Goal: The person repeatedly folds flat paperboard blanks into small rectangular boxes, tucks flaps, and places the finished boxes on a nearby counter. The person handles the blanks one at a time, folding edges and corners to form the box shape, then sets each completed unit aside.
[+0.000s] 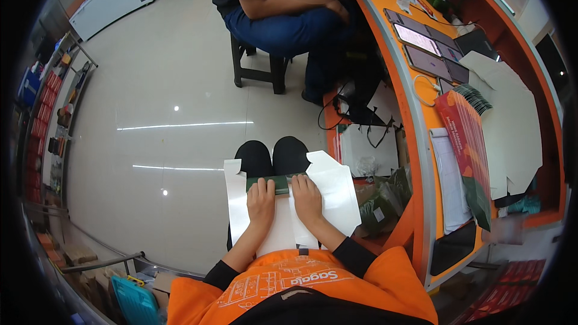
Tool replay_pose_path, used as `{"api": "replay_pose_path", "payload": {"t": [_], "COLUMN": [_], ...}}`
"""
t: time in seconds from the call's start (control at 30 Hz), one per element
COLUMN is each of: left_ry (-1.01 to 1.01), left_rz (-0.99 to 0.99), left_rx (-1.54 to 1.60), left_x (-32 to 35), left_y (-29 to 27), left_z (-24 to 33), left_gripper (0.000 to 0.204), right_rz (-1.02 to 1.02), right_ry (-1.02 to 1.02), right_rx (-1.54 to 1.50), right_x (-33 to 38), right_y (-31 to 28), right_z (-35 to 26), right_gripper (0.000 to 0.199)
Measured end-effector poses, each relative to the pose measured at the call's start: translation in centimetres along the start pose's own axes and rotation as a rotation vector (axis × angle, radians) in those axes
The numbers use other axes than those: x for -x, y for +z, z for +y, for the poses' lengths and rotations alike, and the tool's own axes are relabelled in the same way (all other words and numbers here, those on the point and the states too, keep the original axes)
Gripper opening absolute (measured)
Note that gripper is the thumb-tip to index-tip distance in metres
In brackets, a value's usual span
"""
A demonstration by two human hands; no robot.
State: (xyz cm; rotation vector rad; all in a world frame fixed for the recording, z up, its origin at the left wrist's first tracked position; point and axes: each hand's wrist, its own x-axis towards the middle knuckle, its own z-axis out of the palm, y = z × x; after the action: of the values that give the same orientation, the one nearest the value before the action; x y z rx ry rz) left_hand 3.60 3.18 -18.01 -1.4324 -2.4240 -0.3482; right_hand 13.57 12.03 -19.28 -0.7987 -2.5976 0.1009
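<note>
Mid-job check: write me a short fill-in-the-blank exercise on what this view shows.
1. The left hand touches a dark ____ strip.
2. The right hand rests on card coloured ____.
3. On the person's ____ side, phones lie on the desk.
4. The co-worker sits on a stool coloured ____.

Missing words: green; white; right; black.

White cardboard [335, 195] across black-clad lap [291, 157]
</note>
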Motion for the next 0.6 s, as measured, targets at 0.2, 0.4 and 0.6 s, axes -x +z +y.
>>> {"api": "replay_pose_path", "payload": {"t": [0.2,0.4,0.6], "left_ry": [-0.003,0.001,0.083], "left_rz": [0.019,-0.046,-0.270], "left_rx": [0.083,0.312,0.716], "left_x": [2.0,-0.9,-8.3], "left_y": [0.5,-2.3,-3.1], "left_z": [0.3,-0.8,-6.7], "left_gripper": [0.019,0.025,0.035], "right_rz": [-0.113,-0.107,-0.263], "right_ry": [-0.061,-0.069,-0.005], "right_rx": [0.137,-0.038,-0.095], "right_x": [1.7,-1.0,-5.2], "right_y": [0.4,-0.2,-0.3], "right_z": [-0.4,0.3,1.1], "right_gripper": [0.043,0.030,0.021]}}
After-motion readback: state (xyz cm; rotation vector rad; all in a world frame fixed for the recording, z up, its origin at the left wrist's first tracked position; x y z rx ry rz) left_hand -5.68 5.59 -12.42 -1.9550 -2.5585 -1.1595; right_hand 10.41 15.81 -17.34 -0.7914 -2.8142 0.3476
